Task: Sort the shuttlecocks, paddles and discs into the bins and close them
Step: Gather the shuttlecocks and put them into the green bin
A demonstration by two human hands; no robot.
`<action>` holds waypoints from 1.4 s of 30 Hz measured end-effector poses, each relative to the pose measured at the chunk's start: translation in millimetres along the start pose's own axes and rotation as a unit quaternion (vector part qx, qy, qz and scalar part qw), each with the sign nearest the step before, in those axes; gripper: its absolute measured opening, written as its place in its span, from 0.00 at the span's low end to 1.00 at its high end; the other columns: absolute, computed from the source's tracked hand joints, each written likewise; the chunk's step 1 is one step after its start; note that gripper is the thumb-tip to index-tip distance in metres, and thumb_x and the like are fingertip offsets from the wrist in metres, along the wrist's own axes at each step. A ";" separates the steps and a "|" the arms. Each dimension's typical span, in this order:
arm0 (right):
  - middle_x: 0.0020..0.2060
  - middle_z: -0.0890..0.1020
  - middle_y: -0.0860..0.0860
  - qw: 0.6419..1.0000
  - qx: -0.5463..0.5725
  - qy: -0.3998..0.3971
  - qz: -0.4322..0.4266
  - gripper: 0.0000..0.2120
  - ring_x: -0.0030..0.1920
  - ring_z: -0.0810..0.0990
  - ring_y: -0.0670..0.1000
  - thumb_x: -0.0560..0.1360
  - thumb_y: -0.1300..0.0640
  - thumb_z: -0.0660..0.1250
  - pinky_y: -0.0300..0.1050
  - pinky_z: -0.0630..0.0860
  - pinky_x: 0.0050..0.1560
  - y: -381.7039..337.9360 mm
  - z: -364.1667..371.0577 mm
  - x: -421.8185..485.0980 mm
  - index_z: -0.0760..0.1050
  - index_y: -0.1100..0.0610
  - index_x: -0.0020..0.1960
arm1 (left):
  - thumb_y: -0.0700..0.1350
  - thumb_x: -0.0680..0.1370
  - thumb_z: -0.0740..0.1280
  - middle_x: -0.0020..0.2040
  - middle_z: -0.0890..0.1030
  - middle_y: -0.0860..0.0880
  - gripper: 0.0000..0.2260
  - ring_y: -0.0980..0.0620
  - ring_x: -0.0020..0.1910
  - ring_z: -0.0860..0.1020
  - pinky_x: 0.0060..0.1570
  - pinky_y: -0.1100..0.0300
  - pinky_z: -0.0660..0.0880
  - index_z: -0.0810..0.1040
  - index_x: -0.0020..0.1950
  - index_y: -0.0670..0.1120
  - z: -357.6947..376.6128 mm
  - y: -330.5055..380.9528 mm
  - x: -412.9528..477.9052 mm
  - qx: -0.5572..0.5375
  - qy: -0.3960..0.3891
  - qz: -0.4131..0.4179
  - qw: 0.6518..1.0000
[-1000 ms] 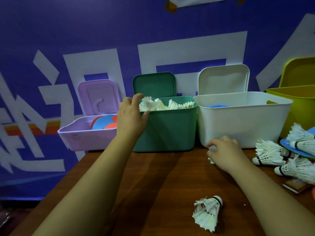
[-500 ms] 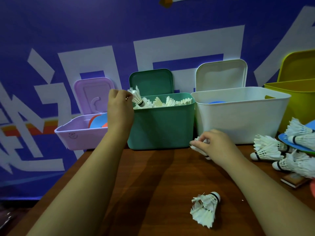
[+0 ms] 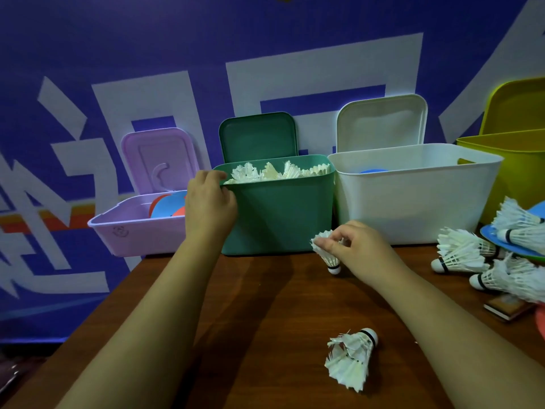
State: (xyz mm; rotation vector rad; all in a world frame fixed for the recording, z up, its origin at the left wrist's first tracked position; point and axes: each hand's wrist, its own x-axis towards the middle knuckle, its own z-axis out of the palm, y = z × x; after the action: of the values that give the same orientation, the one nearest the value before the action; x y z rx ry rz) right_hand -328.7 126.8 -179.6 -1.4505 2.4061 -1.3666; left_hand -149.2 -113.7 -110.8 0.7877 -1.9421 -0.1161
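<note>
Shuttlecock (image 3: pixel 326 250) is in my right hand (image 3: pixel 361 249), pinched by the feather skirt between thumb and fingertips, cork hanging down just above the desk (image 3: pixel 265 305). It sits in front of the gap between the green bin (image 3: pixel 280 214) and the white bin (image 3: pixel 413 196). Half a second ago this one was lying low at the foot of the white bin under my fingers. Now it's lifted and turned cork-down.

Left hand (image 3: pixel 211 205) has changed too. It was holding a shuttlecock over the green bin, and now it holds none. Its fingers curl over the bin's near-left rim corner, with the palm against the bin's outer wall and the forearm stretched straight forward. The right wrist is bent, knuckles toward me.

The green bin is heaped with white shuttlecocks (image 3: pixel 277 172), its lid (image 3: pixel 258 137) standing open behind. The white bin is open as well, with a blue disc (image 3: pixel 373 171) showing inside. The lilac bin (image 3: pixel 138 231) on the left holds blue and orange discs (image 3: pixel 171 206) and overhangs the desk edge. The yellow bin (image 3: pixel 522 160) is at far right.

One loose shuttlecock (image 3: pixel 351 358) lies near me on the desk. A pile of shuttlecocks (image 3: pixel 463 252) lies at right, some of them on another blue disc (image 3: pixel 495 240).
</note>
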 end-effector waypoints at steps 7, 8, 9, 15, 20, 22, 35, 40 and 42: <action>0.42 0.78 0.48 0.998 0.022 0.055 0.004 0.23 0.43 0.78 0.47 0.77 0.32 0.67 0.46 0.73 0.41 7.6 1.1 4.5 0.81 0.51 0.39 | 0.36 0.77 0.66 0.46 0.78 0.54 0.09 0.56 0.43 0.76 0.45 0.58 0.73 0.82 0.51 0.48 0.1 46.2 -60.4 -0.129 -0.120 0.190 0.966; 0.41 0.78 0.49 0.998 0.019 0.063 0.011 0.24 0.43 0.78 0.47 0.77 0.32 0.67 0.46 0.73 0.41 8.9 0.3 4.7 0.80 0.51 0.37 | 0.38 0.78 0.67 0.45 0.79 0.57 0.09 0.58 0.42 0.77 0.43 0.59 0.74 0.82 0.52 0.50 0.7 52.6 -71.6 -0.154 -0.178 0.193 0.952; 0.40 0.77 0.49 0.997 0.018 0.073 0.021 0.25 0.41 0.78 0.47 0.77 0.32 0.68 0.46 0.72 0.41 9.7 -1.4 4.7 0.79 0.53 0.36 | 0.40 0.79 0.68 0.43 0.81 0.57 0.08 0.58 0.41 0.79 0.43 0.57 0.76 0.83 0.53 0.52 1.9 57.6 -82.1 -0.180 -0.237 0.185 0.937; 0.31 0.76 0.58 0.988 0.060 0.113 0.090 0.31 0.32 0.77 0.54 0.77 0.31 0.67 0.50 0.73 0.38 19.4 -15.1 6.0 0.75 0.59 0.35 | 0.48 0.81 0.72 0.59 0.83 0.48 0.16 0.53 0.57 0.81 0.59 0.51 0.77 0.79 0.69 0.52 -7.3 76.0 -110.9 -0.305 -0.608 0.134 0.720; 0.31 0.85 0.49 0.978 0.109 0.110 0.141 0.28 0.34 0.87 0.49 0.77 0.30 0.66 0.51 0.79 0.43 23.0 -13.4 4.8 0.79 0.56 0.40 | 0.42 0.74 0.79 0.69 0.74 0.53 0.31 0.52 0.65 0.73 0.67 0.46 0.74 0.76 0.75 0.55 -17.5 82.8 -115.5 -0.295 -0.663 0.202 0.658; 0.32 0.86 0.49 0.978 0.116 0.104 0.141 0.31 0.38 0.87 0.53 0.77 0.28 0.65 0.54 0.81 0.49 24.0 -11.3 5.8 0.81 0.57 0.43 | 0.42 0.74 0.80 0.66 0.75 0.53 0.26 0.51 0.63 0.74 0.65 0.48 0.75 0.81 0.70 0.53 -16.8 85.0 -116.5 -0.298 -0.651 0.202 0.669; 0.46 0.85 0.46 0.983 0.116 0.098 0.100 0.12 0.46 0.84 0.46 0.75 0.42 0.75 0.42 0.73 0.41 16.7 -6.9 3.5 0.82 0.48 0.52 | 0.38 0.79 0.74 0.40 0.81 0.46 0.05 0.48 0.36 0.79 0.37 0.50 0.80 0.83 0.53 0.45 -4.8 59.2 -102.3 -0.432 -0.338 -0.047 0.835; 0.48 0.84 0.43 0.985 0.127 0.111 0.027 0.05 0.48 0.82 0.42 0.78 0.46 0.74 0.41 0.74 0.44 5.4 -6.4 -0.9 0.83 0.46 0.51 | 0.35 0.81 0.69 0.43 0.75 0.43 0.05 0.44 0.36 0.78 0.41 0.43 0.82 0.75 0.52 0.42 -6.4 44.1 -89.3 -0.450 -0.243 -0.094 0.854; 0.48 0.83 0.42 0.986 0.117 0.116 -0.001 0.03 0.50 0.81 0.40 0.79 0.47 0.73 0.39 0.75 0.46 2.0 -2.9 -2.2 0.84 0.45 0.49 | 0.35 0.81 0.66 0.45 0.77 0.42 0.04 0.45 0.35 0.78 0.41 0.40 0.81 0.76 0.52 0.43 -5.6 40.1 -88.0 -0.431 -0.232 -0.089 0.868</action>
State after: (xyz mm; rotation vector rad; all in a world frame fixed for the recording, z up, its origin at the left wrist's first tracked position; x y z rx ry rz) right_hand -330.0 130.6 -180.0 -1.2993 2.2657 -1.8409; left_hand -137.9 -30.7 -159.5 0.3274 -1.9431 -1.2941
